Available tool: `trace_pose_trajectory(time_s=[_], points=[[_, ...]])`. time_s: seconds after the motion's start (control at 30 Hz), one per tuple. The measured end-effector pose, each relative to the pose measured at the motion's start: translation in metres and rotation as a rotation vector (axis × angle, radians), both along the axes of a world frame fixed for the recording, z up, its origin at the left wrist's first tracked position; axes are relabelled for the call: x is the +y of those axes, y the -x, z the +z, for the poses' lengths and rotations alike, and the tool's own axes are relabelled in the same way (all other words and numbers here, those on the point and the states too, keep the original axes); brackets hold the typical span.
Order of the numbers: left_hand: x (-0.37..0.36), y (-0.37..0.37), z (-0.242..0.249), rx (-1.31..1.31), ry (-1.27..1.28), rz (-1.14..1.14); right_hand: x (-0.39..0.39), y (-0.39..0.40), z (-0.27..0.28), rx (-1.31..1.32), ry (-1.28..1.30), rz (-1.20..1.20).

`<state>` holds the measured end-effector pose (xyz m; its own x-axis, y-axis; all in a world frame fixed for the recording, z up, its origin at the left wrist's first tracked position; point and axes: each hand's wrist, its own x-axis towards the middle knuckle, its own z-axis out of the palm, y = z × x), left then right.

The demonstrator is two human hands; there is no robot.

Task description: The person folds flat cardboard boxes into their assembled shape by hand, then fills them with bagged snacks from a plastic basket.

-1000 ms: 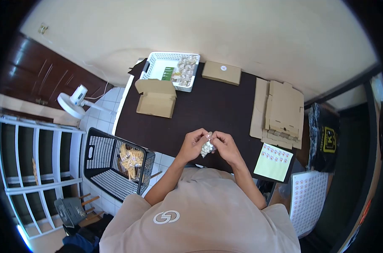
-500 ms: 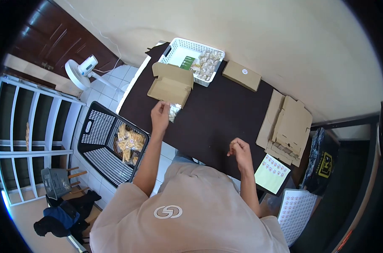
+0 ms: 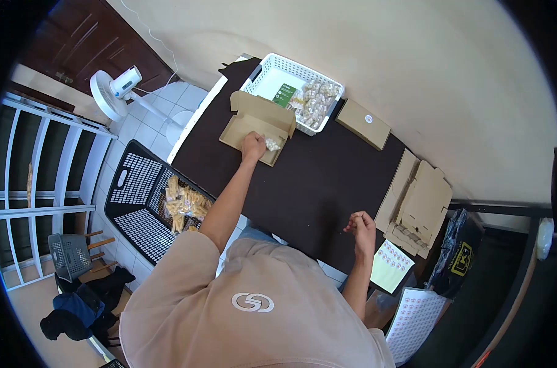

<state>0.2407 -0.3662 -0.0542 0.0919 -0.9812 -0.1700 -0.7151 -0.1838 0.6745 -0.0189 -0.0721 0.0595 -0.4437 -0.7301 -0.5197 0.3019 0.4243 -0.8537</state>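
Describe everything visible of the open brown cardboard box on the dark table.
The open brown cardboard box looks plain, shallow and rectangular, its lid raised along the far side. It rests on the dark table, in front of the white plastic basket. The left hand holds a small clear bag of white pieces in or over its interior; whether either touches it is unclear.

A brown door [image 3: 85, 43] and cream wall [image 3: 407, 61] edge white floor tiles [image 3: 191, 98].
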Motion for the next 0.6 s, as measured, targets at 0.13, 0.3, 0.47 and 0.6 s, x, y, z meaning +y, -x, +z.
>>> trace_pose_trajectory(time_s=[0.13,0.3,0.47,0.6], points=[[0.007,-0.003,0.015,-0.100,-0.131,-0.103,-0.011,-0.010,-0.004,0.003,-0.054,-0.008],[0.018,-0.014,0.036,-0.157,0.210,-0.293,-0.040,-0.016,-0.013,0.045,-0.080,0.030],[0.009,-0.030,0.016,0.131,0.146,-0.796,-0.101,-0.020,-0.006,0.136,-0.049,0.090],[0.004,-0.032,0.024,-0.047,0.087,-0.864,-0.167,-0.022,-0.009,0.329,-0.047,0.240]])
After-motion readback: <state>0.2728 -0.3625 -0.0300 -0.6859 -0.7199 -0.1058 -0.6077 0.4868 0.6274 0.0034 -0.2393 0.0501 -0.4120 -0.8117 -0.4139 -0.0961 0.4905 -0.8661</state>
